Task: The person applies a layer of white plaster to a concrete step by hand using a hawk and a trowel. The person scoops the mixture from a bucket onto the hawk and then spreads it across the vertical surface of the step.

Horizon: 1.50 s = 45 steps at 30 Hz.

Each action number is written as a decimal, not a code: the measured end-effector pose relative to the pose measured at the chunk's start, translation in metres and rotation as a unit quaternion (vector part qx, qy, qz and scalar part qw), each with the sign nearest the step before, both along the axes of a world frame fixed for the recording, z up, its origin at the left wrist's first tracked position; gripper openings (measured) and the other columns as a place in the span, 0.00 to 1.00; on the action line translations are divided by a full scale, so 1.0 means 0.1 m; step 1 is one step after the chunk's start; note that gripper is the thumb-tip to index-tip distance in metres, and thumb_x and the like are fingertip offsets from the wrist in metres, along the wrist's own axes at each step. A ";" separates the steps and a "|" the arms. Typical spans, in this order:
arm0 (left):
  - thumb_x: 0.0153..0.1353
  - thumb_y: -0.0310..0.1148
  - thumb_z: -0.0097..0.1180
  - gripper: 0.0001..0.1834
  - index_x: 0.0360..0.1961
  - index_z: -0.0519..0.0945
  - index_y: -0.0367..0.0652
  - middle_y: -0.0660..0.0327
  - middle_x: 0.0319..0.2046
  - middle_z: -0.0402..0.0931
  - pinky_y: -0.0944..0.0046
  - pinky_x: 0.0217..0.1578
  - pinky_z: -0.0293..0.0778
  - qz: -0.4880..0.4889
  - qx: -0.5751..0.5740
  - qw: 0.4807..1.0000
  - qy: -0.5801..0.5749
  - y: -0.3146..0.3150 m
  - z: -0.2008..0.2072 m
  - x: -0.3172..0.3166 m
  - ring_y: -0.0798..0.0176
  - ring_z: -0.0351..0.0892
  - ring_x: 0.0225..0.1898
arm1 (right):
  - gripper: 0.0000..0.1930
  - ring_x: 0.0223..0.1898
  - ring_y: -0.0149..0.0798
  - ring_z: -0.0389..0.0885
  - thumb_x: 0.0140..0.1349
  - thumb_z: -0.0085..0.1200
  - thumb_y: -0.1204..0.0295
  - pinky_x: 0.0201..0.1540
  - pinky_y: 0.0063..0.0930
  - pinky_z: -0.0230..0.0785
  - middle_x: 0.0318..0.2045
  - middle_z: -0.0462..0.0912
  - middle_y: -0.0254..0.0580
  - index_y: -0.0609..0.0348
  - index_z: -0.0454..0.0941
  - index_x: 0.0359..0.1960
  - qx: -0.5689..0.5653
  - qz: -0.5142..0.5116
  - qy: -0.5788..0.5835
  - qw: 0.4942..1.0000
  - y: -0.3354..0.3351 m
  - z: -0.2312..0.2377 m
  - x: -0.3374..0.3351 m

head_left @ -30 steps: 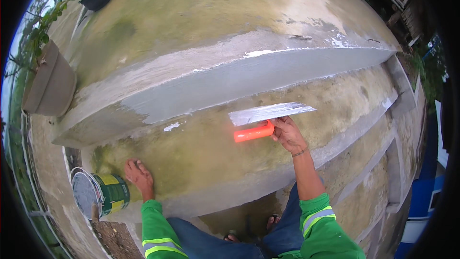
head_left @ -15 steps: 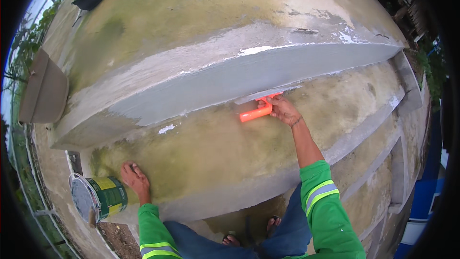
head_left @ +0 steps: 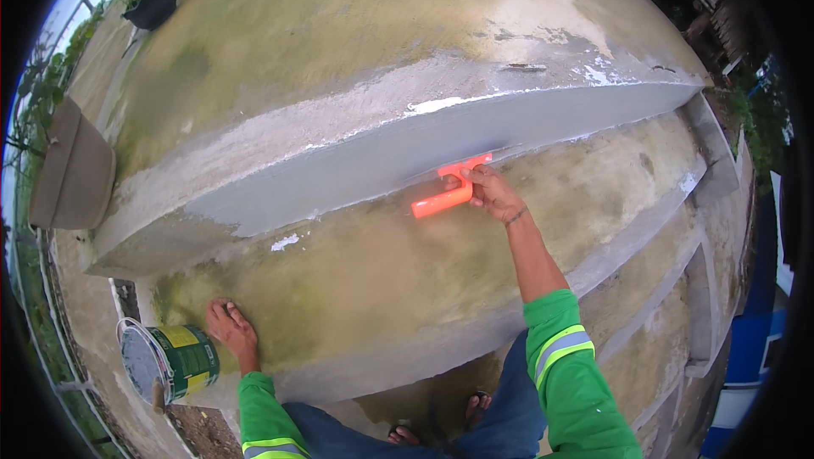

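My right hand [head_left: 492, 193] is closed around the orange handle of a plastering trowel [head_left: 443, 202]. The trowel's blade lies close against the grey-coated riser [head_left: 339, 172] of a concrete step, near its lower edge; most of the blade is hidden behind the handle mount. Smooth grey coating covers much of this riser, ending in a ragged edge toward the left. My left hand [head_left: 233, 329] rests on the mossy tread [head_left: 356, 277] with its fingers stretched out, holding nothing. Right beside it stands a green and yellow bucket [head_left: 188, 363] of grey paste.
A tool with a wooden handle [head_left: 158, 395] leans at the bucket's rim. White residue [head_left: 286, 243] spots the tread. A beige planter [head_left: 75, 169] and a dark plant pot [head_left: 153, 2] stand at the left. More steps [head_left: 657, 289] descend on the right, and my feet [head_left: 441, 421] are below.
My right hand has shifted the trowel slightly left and up along the riser, and more of its orange mount now shows. My left hand stays on the tread. The view has shifted a little.
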<state>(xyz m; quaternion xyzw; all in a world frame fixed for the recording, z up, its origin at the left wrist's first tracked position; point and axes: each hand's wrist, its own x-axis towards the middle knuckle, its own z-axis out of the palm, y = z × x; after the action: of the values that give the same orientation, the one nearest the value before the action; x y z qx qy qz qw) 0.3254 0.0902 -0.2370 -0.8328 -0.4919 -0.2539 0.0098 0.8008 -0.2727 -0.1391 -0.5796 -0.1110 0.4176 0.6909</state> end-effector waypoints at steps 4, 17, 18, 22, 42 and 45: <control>0.70 0.37 0.45 0.15 0.54 0.72 0.43 0.51 0.55 0.69 0.46 0.57 0.58 -0.010 0.001 1.000 0.001 -0.01 0.05 -0.06 0.45 0.66 0.59 | 0.16 0.36 0.26 0.83 0.70 0.53 0.61 0.16 0.15 0.62 0.38 0.85 0.39 0.64 0.77 0.47 0.044 -0.014 -0.039 0.998 0.06 0.80 -0.01; 0.67 0.35 0.46 0.13 0.50 0.72 0.44 0.50 0.54 0.69 0.46 0.57 0.59 -0.025 -0.022 0.999 -0.035 0.03 0.05 -0.17 0.45 0.65 0.58 | 0.14 0.43 0.39 0.84 0.73 0.46 0.64 0.21 0.24 0.73 0.36 0.82 0.43 0.63 0.73 0.49 0.170 -0.101 -0.089 0.976 -0.15 1.45 -1.16; 0.67 0.35 0.46 0.13 0.51 0.72 0.44 0.51 0.54 0.69 0.46 0.57 0.59 -0.029 -0.018 0.999 -0.026 0.05 0.04 -0.18 0.45 0.65 0.59 | 0.14 0.42 0.40 0.84 0.71 0.50 0.64 0.22 0.26 0.73 0.36 0.82 0.41 0.63 0.73 0.48 0.143 -0.091 -0.062 0.984 -0.19 1.12 -1.24; 0.68 0.35 0.45 0.13 0.50 0.72 0.44 0.51 0.54 0.68 0.46 0.57 0.59 -0.038 -0.026 0.998 -0.033 -0.01 -0.01 -0.03 0.45 0.64 0.60 | 0.15 0.43 0.39 0.83 0.69 0.54 0.63 0.26 0.30 0.74 0.37 0.82 0.39 0.61 0.72 0.48 0.019 -0.088 -0.006 0.996 -0.43 0.22 -1.40; 0.69 0.35 0.45 0.14 0.51 0.73 0.42 0.50 0.53 0.70 0.46 0.56 0.59 -0.018 -0.023 0.999 -0.025 -0.03 0.07 -0.01 0.44 0.67 0.56 | 0.13 0.46 0.31 0.82 0.72 0.51 0.63 0.29 0.20 0.71 0.39 0.82 0.33 0.58 0.74 0.50 0.037 -0.050 0.029 0.998 -0.38 -0.38 0.02; 0.70 0.35 0.44 0.14 0.51 0.73 0.41 0.49 0.52 0.71 0.47 0.56 0.60 -0.020 -0.010 1.000 -0.016 -0.01 0.06 -0.02 0.44 0.68 0.55 | 0.13 0.46 0.30 0.83 0.72 0.51 0.64 0.27 0.20 0.72 0.39 0.82 0.33 0.58 0.75 0.51 0.020 -0.042 0.033 0.998 -0.33 -0.48 0.10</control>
<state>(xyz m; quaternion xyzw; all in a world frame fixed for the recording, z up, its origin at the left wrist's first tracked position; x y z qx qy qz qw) 0.3234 0.0890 -0.2306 -0.8382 -0.4781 -0.2624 -0.0111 0.8108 -0.3057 -0.1874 -0.5552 -0.0720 0.4051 0.7229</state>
